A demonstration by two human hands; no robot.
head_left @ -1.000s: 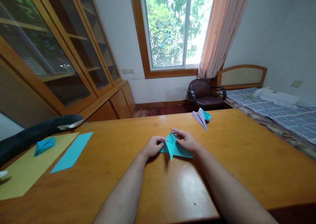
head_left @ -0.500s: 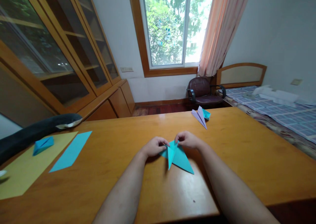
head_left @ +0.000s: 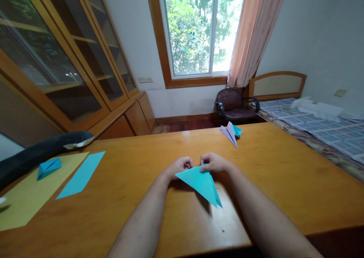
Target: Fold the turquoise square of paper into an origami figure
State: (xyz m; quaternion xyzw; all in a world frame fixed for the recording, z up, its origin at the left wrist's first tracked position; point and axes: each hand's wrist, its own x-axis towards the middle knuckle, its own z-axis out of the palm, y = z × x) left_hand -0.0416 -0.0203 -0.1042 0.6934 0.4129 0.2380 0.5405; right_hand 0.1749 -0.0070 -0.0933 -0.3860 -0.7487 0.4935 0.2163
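A turquoise sheet of paper (head_left: 200, 183), folded into a triangle with layered edges, is tilted above the table between my hands. My right hand (head_left: 214, 162) pinches its top edge, thumb on the near face and fingers curled behind. My left hand (head_left: 179, 168) is closed, its fingers curled at the upper left edge of the paper. The paper covers part of that hand, so I cannot see whether it grips a layer. Two loose points of the paper hang toward the lower right, over a shadow on the wood.
On the wooden table (head_left: 127, 212) lie a lilac paper plane (head_left: 229, 135), a small turquoise folded piece (head_left: 237, 131), a blue strip (head_left: 82, 174), and a yellow sheet (head_left: 25, 205) bearing a blue folded paper (head_left: 49, 168). A dark curved object (head_left: 42, 147) lies at left.
The paper has turned from a shape with a raised narrow flap to a broad flat triangle facing me. My right thumb came down onto its near face; my left fingers curled in behind its edge.
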